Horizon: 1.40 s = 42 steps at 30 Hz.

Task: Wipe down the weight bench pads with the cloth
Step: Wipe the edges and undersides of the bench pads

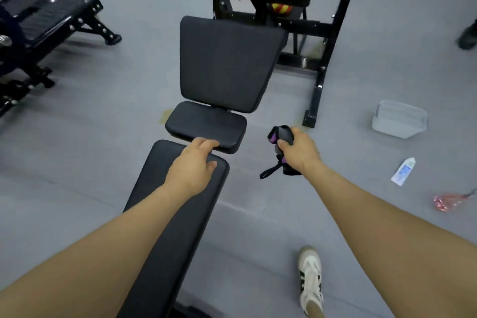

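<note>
While the left hand rests open on the long bench pad, the right hand grips a bunched cloth (strap dangling) off to the side, which could snag the frame mid-wipe.

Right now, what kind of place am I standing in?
Most likely a gym. An adjustable weight bench with black pads sits on grey rubber flooring, a black steel machine frame with roller pads stands behind it, and another bench lies to the left.
</note>
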Motion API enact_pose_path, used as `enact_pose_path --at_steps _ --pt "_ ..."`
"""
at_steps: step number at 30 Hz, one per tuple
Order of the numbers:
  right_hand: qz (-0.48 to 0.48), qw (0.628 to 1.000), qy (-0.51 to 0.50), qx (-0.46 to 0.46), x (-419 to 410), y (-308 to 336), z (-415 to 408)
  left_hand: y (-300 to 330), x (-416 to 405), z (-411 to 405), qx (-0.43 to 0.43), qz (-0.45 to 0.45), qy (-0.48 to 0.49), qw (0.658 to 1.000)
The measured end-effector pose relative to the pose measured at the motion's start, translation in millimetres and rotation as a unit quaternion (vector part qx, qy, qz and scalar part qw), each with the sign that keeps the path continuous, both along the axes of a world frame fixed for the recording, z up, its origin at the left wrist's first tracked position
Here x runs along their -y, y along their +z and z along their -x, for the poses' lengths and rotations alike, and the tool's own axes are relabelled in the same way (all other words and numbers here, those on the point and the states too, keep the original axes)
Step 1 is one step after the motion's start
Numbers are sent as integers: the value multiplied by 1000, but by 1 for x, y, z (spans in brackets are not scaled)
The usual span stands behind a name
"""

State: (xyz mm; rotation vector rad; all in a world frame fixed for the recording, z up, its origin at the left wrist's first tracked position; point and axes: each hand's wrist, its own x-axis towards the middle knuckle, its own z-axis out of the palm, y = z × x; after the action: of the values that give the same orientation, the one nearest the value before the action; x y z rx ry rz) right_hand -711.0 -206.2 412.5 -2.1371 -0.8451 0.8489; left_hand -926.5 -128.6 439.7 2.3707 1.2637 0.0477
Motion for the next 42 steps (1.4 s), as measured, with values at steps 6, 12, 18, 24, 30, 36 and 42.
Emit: enact_pose_path --at_steps 6,12,18,24,30,36,42 --pt "-3 999 -40 -24 -80 -23 -102 -16 -78 -120 -19 -21 -18 999" --pt "-1 993 -60 -99 -159 -51 -189 -39 -158 -229 -20 -10 -8 1000" --pt "-43 984 -93 -147 -234 -66 -237 -62 -227 -285 -37 -32 -20 999" --pt "-146 959 -158 -183 -323 -78 -274 -96 -282 -308 -16 -61 -43 997" --pt "-156 953 -193 -176 -355 -99 -256 -127 -313 -294 -3 -100 -96 990" --pt "-132 962 -205 -119 -350 -135 -226 -153 -314 -273 -9 -132 -127 983" --pt "-78 958 -207 -182 -320 -175 -175 -171 -302 -265 -11 -170 -124 978"
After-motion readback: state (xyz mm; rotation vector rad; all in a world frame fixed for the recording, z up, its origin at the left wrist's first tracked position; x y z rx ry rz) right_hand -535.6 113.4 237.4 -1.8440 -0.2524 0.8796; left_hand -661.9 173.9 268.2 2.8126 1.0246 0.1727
